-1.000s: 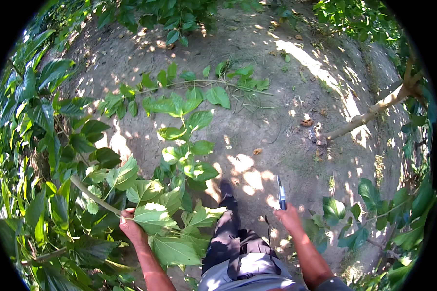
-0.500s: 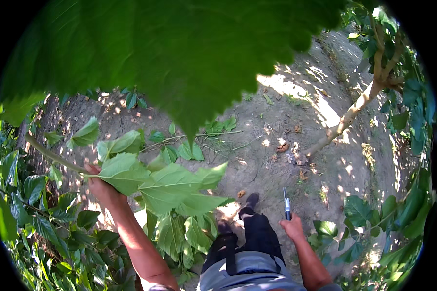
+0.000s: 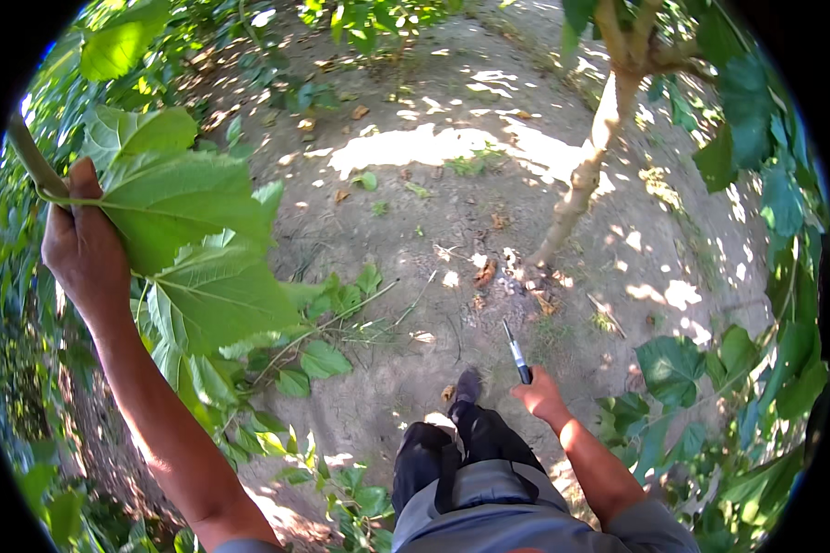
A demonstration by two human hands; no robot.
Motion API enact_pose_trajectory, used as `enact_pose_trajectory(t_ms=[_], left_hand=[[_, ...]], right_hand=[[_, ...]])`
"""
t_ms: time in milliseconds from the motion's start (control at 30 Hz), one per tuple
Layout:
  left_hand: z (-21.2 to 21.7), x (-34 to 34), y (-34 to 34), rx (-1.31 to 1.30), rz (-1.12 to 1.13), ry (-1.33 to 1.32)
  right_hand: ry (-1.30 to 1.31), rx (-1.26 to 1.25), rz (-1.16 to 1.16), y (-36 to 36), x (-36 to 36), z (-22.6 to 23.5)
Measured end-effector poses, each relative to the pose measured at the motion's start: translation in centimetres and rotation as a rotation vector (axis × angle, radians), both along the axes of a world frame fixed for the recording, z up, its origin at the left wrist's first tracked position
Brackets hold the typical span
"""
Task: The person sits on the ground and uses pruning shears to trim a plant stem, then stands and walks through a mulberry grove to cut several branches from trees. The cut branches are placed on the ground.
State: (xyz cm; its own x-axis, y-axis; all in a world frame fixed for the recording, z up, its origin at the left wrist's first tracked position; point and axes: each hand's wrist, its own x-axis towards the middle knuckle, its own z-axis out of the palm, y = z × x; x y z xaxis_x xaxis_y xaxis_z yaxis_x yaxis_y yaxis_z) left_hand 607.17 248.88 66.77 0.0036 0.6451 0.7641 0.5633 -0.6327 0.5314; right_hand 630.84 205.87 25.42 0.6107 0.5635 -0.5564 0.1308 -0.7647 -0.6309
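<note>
The branch (image 3: 29,158) sits at ten o'clock, a grey-green stem running up out of view past the rim, its lower stretch hidden inside the left hand (image 3: 83,241), which is closed tight around it. Broad green leaves (image 3: 189,244) hang off it toward the centre, veins showing pale. At five o'clock the right hand (image 3: 541,396) is fisted around a knife (image 3: 515,351); the dark handle is mostly covered and the thin blade points up. A tree trunk (image 3: 586,175) rises at one o'clock from the dirt ground (image 3: 433,212).
</note>
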Motion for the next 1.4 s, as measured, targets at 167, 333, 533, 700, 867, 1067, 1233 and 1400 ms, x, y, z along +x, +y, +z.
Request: enact_pose_trajectory(t_ms=[167,333,533,700,867,1067,1233,1400], left_hand=[[-7.8,8.0,2.0,-0.064,-0.179,0.269],[-18.5,11.8,4.2,-0.258,-0.311,0.518],[-33.9,11.5,11.1,-0.417,-0.401,0.750],[-48.6,-1.6,22.8,-0.686,-0.384,1.487],[-54.0,2.8,12.1,-0.759,-0.507,1.301],[-54.3,12.2,2.3,-0.812,-1.004,1.244],[-46.6,22.9,-9.4,-0.816,-1.284,1.048],[-23.2,36.7,-29.8,-0.496,-1.956,0.460]], right_hand=[[0.050,-0.127,-0.204,-0.8,2.8,1.5],[0.103,-0.226,-0.387,-4.4,2.6,-0.7],[0.036,-0.325,-0.599,-6.9,-2.0,-2.8],[0.084,-0.201,-0.651,-1.9,-1.8,-0.9],[0.094,-0.273,-0.834,-3.2,-6.1,0.7],[0.036,-0.212,-1.072,-5.4,-8.8,-0.2],[-0.049,-0.194,-1.236,-9.6,-8.5,1.2],[-0.163,-0.086,-1.293,-15.7,-5.2,8.6]])
